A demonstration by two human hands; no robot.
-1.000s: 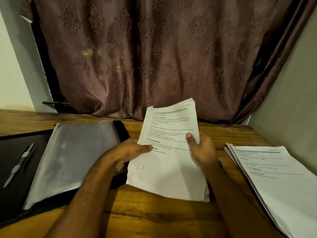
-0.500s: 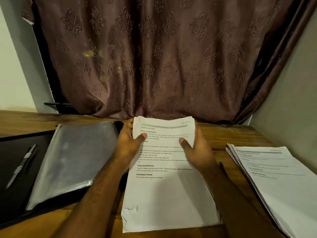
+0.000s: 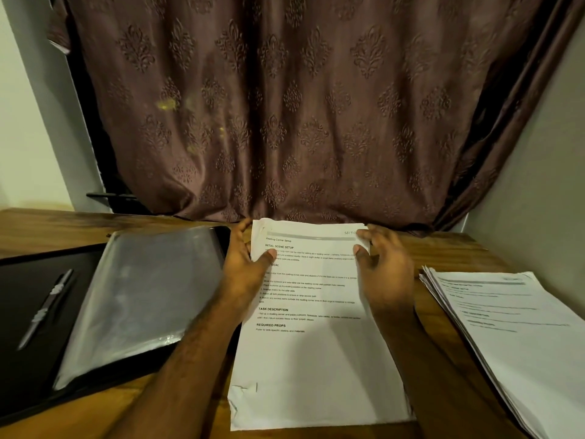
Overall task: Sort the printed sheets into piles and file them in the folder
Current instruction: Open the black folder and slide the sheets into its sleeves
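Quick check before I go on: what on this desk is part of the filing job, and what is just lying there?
Job:
middle sheets, held at the top by left hand and right hand
right pile
open folder with clear sleeves

Lying about:
pen on the folder
curtain behind

A wooden table point(image 3: 449, 248) is carrying an open black folder point(image 3: 19, 312) at the left, a stack of printed sheets point(image 3: 316, 369) lying flat in the middle, and a second pile of sheets point(image 3: 522, 337) lying at the right
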